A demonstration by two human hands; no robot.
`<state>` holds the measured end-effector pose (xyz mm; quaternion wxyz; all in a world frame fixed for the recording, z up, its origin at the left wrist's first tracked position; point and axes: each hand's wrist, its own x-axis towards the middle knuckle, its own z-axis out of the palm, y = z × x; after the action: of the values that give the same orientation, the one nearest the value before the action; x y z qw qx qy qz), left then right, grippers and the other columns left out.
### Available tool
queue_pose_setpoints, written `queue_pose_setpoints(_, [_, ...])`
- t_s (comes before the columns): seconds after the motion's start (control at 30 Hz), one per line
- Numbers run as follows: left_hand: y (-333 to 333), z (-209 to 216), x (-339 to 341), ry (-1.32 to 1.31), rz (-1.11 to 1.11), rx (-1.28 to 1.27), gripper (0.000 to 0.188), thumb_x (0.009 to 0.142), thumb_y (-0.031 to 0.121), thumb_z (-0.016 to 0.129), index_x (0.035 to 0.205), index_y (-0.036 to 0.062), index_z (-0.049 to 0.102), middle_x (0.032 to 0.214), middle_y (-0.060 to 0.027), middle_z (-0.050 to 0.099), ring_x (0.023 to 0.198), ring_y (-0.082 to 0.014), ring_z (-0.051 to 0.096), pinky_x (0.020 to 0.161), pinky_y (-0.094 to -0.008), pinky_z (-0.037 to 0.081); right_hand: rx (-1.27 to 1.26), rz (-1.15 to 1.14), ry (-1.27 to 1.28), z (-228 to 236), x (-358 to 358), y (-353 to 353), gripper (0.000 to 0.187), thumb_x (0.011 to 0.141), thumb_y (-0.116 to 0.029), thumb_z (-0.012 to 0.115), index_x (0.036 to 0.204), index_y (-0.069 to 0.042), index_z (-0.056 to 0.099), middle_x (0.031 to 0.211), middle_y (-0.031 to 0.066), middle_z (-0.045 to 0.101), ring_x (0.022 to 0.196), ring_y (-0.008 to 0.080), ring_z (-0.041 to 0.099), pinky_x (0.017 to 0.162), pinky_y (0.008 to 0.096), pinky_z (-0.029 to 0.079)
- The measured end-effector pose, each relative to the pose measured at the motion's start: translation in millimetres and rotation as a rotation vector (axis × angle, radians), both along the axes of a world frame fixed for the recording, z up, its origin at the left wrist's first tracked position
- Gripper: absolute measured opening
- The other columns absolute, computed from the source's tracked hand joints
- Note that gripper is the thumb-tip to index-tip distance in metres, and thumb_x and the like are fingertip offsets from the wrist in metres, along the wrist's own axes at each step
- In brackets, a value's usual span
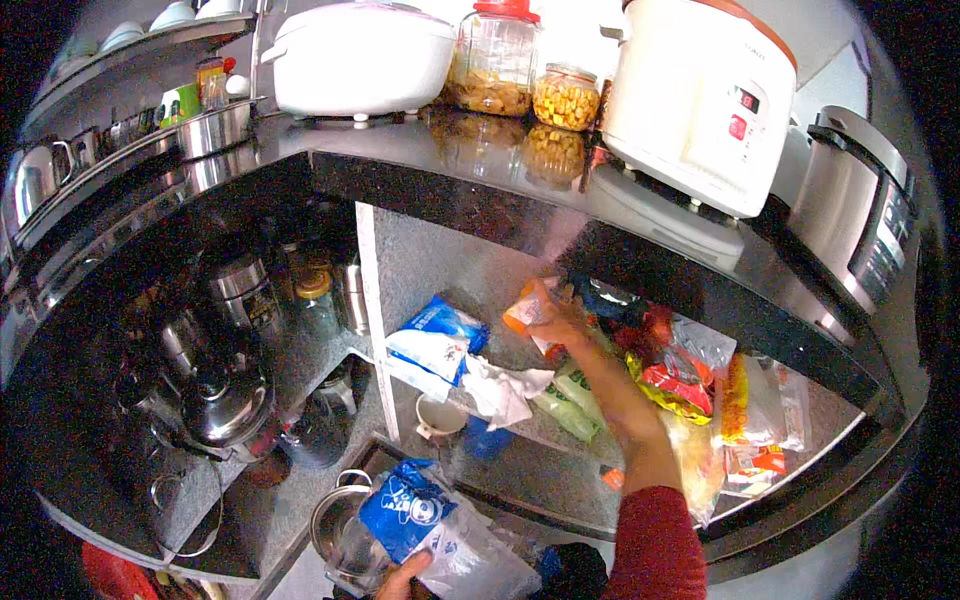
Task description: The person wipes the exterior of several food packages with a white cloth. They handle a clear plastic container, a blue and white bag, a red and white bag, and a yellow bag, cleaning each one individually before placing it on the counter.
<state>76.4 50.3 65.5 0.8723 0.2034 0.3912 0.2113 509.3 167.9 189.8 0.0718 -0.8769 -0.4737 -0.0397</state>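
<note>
"A dark red sleeve [655, 545] is closest! Where's its hand?"

"The right hand [564, 320] is in the cupboard [420, 250], touching an orange packet [522, 310]. I can't tell if its fingers pinch."

"And the left hand [405, 574]?"

"Its thumb presses a blue and white bag [470, 560]; other fingers are hidden. A weak hold could drop it. The arm [637, 425] could bump the red packet [675, 382], lying so close."

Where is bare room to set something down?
The black counter has a bare strip before the red-lidded jar. A small patch of shelf shows between the blue-white pack and the orange packet. Right of the right hand, bags crowd the shelf.
</note>
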Motion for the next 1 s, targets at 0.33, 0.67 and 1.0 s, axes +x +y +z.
queue_pose_setpoints(0.33, [6, 1, -4, 0.076, 0.077, 0.005, 0.044, 0.078, 0.045, 0.06, 0.099, 0.0058, 0.061, 0.061, -0.0082, 0.061, 0.027, -0.0175, 0.043, 0.023, -0.0273, 0.034, 0.074, -0.165, -0.057, -77, 23, 38, 0.082, 0.07, -0.03, 0.066, 0.137, -0.022, 0.017, 0.116, 0.0274, 0.049, 0.089, 0.0408, 0.06, 0.073, 0.0451, 0.05])
queue_pose_setpoints(0.67, [0, 28, -2, 0.057, 0.011, 0.005, 0.049, 0.078, 0.043, 0.059, 0.113, 0.0092, 0.053, 0.097, -0.008, 0.06, 0.073, -0.0214, 0.056, 0.053, -0.0353, 0.044, 0.709, -0.108, 0.059, 11, -6, -11, 0.051, 0.066, -0.026, 0.065, 0.111, -0.005, 0.052, 0.095, 0.0176, 0.062, 0.084, 0.0373, 0.06, 0.073, 0.0449, 0.048])
queue_pose_setpoints(1.0, [-26, 56, -17, -0.014, 0.01, 0.09, 0.064, 0.073, 0.051, 0.06, 0.125, 0.0162, 0.045, 0.118, -0.0095, 0.053, 0.101, -0.0295, 0.053, 0.079, -0.0471, 0.045, 0.841, -0.143, -0.027, 90, -124, -246, 0.065, 0.065, -0.002, 0.057, 0.127, -0.007, 0.037, 0.118, 0.0236, 0.05, 0.106, 0.04, 0.05, 0.088, 0.0426, 0.044])
